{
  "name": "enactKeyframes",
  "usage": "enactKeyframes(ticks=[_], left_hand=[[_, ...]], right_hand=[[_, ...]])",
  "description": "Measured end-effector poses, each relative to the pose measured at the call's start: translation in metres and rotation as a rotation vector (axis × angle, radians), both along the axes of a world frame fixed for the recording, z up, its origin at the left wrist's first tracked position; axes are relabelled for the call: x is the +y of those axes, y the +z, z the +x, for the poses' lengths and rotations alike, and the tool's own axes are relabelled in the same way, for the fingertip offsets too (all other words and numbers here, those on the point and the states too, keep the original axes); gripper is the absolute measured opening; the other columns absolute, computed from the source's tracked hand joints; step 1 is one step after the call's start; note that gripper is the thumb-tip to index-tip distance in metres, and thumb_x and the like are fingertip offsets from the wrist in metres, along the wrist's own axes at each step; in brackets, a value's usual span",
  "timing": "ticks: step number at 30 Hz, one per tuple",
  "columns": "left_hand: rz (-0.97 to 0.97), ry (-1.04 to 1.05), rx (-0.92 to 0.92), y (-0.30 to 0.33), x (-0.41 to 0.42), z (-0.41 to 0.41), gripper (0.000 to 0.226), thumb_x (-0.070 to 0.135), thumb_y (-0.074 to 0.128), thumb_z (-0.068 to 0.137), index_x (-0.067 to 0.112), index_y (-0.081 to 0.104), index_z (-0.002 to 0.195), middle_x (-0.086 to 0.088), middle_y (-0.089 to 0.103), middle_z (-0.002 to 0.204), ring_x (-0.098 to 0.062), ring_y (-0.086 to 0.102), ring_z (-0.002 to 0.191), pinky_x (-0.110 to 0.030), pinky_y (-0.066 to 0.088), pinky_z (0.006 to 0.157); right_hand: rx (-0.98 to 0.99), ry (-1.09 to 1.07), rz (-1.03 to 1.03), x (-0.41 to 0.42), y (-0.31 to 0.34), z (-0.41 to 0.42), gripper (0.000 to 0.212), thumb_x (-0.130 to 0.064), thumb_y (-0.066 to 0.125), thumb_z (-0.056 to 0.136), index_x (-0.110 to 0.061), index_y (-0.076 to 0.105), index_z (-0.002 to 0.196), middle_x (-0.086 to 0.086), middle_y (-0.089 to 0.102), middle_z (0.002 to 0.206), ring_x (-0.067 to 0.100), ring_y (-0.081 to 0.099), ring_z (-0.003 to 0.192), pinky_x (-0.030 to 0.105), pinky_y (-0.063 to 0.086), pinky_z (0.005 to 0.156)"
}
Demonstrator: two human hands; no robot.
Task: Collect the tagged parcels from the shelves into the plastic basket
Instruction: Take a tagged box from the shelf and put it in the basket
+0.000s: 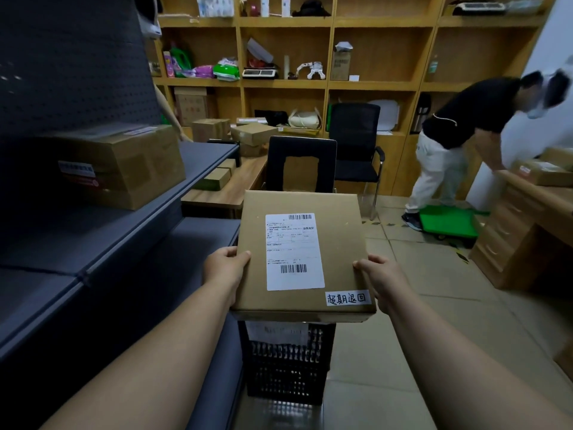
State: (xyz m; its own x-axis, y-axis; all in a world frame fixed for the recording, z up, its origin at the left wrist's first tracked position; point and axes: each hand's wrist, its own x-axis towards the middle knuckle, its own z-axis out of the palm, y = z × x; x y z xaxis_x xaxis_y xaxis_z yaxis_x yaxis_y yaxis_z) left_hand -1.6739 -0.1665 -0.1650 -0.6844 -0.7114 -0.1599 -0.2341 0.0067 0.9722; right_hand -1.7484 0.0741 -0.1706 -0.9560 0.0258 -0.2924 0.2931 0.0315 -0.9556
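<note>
While both hands grasp it, the flat brown cardboard parcel (pixel 302 254) stays level in the air, directly above the black perforated plastic basket (pixel 286 364) on the floor. The left hand (pixel 224 268) holds the left edge, its thumb lying on the top face and the other fingers hidden below. The right hand (pixel 383 279) holds the right edge in the same way. Between the two thumbs sits a white printed shipping label (pixel 294 251), and just beside the right thumb is a small white handwritten tag (pixel 348 297). To the left of the left fingers stands the dark grey metal shelf (pixel 102 243), carrying a bigger brown cardboard box (pixel 124 166). Far beyond the right fingers, a person in a black shirt (pixel 465 141) bends over a wooden desk (pixel 533 209).
</note>
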Motion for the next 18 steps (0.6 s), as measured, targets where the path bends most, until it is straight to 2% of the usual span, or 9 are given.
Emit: enactKeyframes(ticks=[4, 6, 10, 15, 18], left_hand=[[0.001, -0.003, -0.02, -0.011, -0.02, -0.05, 0.024, 0.025, 0.065, 0.087, 0.017, 0.065, 0.11, -0.003, 0.067, 0.1, -0.021, 0.06, 0.086, -0.03, 0.046, 0.074], [0.001, -0.018, -0.03, -0.018, -0.031, -0.078, 0.026, 0.026, 0.064, 0.087, 0.017, 0.065, 0.111, -0.003, 0.068, 0.102, -0.021, 0.061, 0.089, -0.031, 0.048, 0.075], [0.001, -0.048, -0.044, -0.03, -0.058, -0.137, 0.027, 0.027, 0.065, 0.086, 0.016, 0.066, 0.111, -0.002, 0.069, 0.098, -0.021, 0.063, 0.088, -0.032, 0.05, 0.074], [-0.014, -0.071, -0.092, -0.041, -0.092, -0.204, 0.027, 0.028, 0.064, 0.088, 0.017, 0.064, 0.112, -0.003, 0.068, 0.097, -0.023, 0.063, 0.088, -0.032, 0.051, 0.074], [-0.019, -0.086, -0.108, -0.05, -0.107, -0.236, 0.027, 0.028, 0.062, 0.089, 0.017, 0.063, 0.114, -0.003, 0.067, 0.098, -0.022, 0.062, 0.087, -0.032, 0.049, 0.074]], right_hand=[[0.006, -0.015, 0.015, -0.019, -0.01, -0.05, 0.043, -0.012, 0.064, 0.086, -0.01, 0.054, 0.128, 0.009, 0.06, 0.106, 0.022, 0.057, 0.087, 0.028, 0.045, 0.056], [0.004, -0.019, 0.02, -0.029, -0.016, -0.076, 0.043, -0.012, 0.064, 0.086, -0.01, 0.054, 0.128, 0.01, 0.061, 0.107, 0.024, 0.057, 0.089, 0.03, 0.047, 0.058], [-0.001, -0.042, 0.043, -0.053, -0.028, -0.131, 0.041, -0.012, 0.063, 0.087, -0.01, 0.056, 0.127, 0.009, 0.062, 0.106, 0.026, 0.059, 0.094, 0.04, 0.054, 0.074], [-0.054, -0.059, 0.018, -0.087, -0.045, -0.19, 0.044, -0.013, 0.063, 0.087, -0.009, 0.053, 0.13, 0.012, 0.062, 0.109, 0.024, 0.061, 0.084, 0.033, 0.052, 0.06], [-0.072, -0.084, 0.005, -0.102, -0.058, -0.218, 0.041, -0.01, 0.063, 0.086, -0.008, 0.055, 0.127, 0.014, 0.064, 0.111, 0.024, 0.061, 0.083, 0.032, 0.053, 0.06]])
